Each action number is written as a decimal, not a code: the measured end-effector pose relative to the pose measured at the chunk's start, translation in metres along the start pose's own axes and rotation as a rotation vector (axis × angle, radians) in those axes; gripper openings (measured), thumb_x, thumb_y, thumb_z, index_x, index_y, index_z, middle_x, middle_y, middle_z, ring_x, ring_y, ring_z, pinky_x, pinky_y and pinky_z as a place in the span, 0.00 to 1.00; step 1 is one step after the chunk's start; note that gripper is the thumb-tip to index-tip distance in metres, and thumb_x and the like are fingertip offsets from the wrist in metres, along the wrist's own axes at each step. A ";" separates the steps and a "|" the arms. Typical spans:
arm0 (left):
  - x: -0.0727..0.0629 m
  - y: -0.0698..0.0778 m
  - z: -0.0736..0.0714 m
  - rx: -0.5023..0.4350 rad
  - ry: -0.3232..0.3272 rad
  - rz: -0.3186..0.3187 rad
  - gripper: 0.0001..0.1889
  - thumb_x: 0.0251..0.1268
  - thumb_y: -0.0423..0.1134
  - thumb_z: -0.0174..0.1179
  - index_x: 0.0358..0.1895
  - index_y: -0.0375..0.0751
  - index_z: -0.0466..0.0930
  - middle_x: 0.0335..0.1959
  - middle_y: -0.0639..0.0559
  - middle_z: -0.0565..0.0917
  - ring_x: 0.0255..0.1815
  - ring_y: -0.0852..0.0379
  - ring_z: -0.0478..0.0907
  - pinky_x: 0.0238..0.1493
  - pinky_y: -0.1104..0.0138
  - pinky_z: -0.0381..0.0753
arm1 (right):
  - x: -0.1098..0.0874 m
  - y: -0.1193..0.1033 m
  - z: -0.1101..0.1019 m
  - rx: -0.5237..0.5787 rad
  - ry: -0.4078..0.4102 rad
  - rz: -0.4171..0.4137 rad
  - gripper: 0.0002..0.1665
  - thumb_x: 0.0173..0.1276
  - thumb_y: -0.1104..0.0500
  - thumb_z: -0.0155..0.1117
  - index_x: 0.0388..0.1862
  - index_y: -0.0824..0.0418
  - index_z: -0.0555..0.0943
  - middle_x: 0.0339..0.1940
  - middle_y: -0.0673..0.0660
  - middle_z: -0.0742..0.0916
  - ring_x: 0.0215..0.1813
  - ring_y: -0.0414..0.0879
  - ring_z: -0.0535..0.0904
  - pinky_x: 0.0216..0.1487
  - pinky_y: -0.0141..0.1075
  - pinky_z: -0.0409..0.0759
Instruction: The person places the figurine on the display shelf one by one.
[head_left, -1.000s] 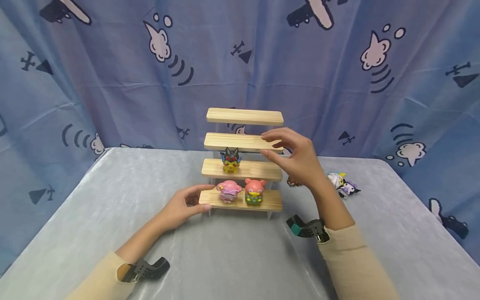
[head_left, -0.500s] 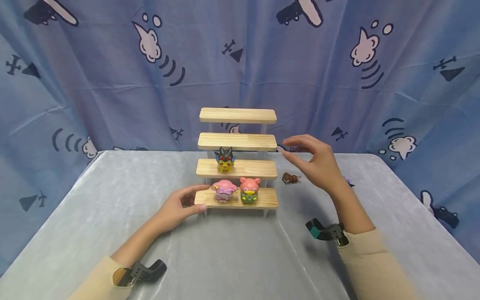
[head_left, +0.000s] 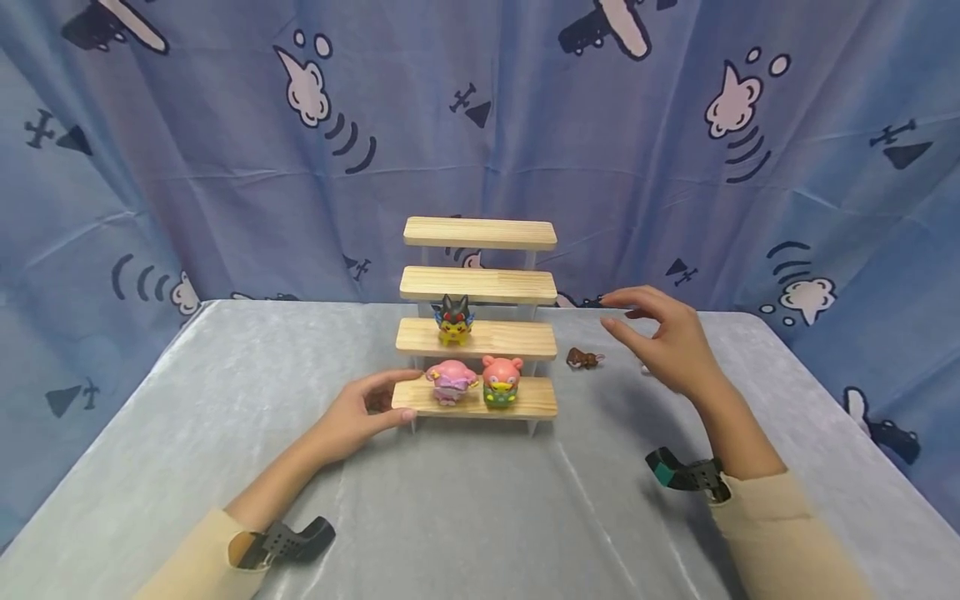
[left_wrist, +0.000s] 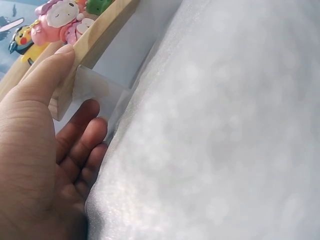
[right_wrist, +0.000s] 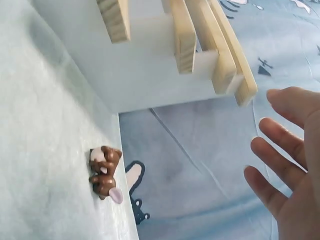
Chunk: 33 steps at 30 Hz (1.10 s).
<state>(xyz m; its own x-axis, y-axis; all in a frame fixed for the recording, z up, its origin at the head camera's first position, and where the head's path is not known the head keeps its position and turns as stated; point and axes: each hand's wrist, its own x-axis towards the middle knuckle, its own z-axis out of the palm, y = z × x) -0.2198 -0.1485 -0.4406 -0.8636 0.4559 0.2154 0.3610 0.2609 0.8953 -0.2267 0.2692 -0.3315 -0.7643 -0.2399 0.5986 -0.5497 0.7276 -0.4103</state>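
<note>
A four-tier display stand of pale wood boards (head_left: pixel 536 400) on clear supports stands on the table. My left hand (head_left: pixel 356 421) grips the left end of its lowest board; in the left wrist view the thumb (left_wrist: pixel 57 65) lies on the board with the fingers curled below. That board carries a pink figurine (head_left: pixel 452 383) and a coral-red figurine with a green lower part (head_left: pixel 501 382). One tier up sits a yellow figurine with a black-eared hood (head_left: pixel 453 321). Over the table to the right, my right hand (head_left: pixel 667 342) holds nothing, fingers spread from the thumb.
A brown figurine (right_wrist: pixel 105 172) lies on its side on the table, right of the stand. A pale bit of another thing (head_left: pixel 646 369) peeks out beside the right hand, mostly hidden by it. A blue patterned curtain (head_left: pixel 300 217) hangs behind the table (head_left: pixel 480 517).
My right hand has moved away from the second board from the top, rightward and slightly down, uncovering the brown figurine and covering the pale figurines. The left hand keeps its grip on the stand.
</note>
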 end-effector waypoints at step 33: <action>-0.001 0.002 0.000 -0.006 0.001 0.003 0.28 0.64 0.37 0.69 0.69 0.44 0.75 0.40 0.46 0.86 0.34 0.61 0.81 0.37 0.69 0.81 | -0.036 0.080 -0.012 -0.104 -0.097 0.270 0.22 0.74 0.55 0.63 0.61 0.66 0.80 0.60 0.71 0.83 0.60 0.65 0.77 0.60 0.63 0.73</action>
<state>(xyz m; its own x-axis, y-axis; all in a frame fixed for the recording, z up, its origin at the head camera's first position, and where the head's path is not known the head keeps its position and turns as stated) -0.2183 -0.1487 -0.4388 -0.8628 0.4559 0.2187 0.3618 0.2545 0.8968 -0.2397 0.3436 -0.3779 -0.9095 -0.0854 0.4067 -0.2886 0.8340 -0.4703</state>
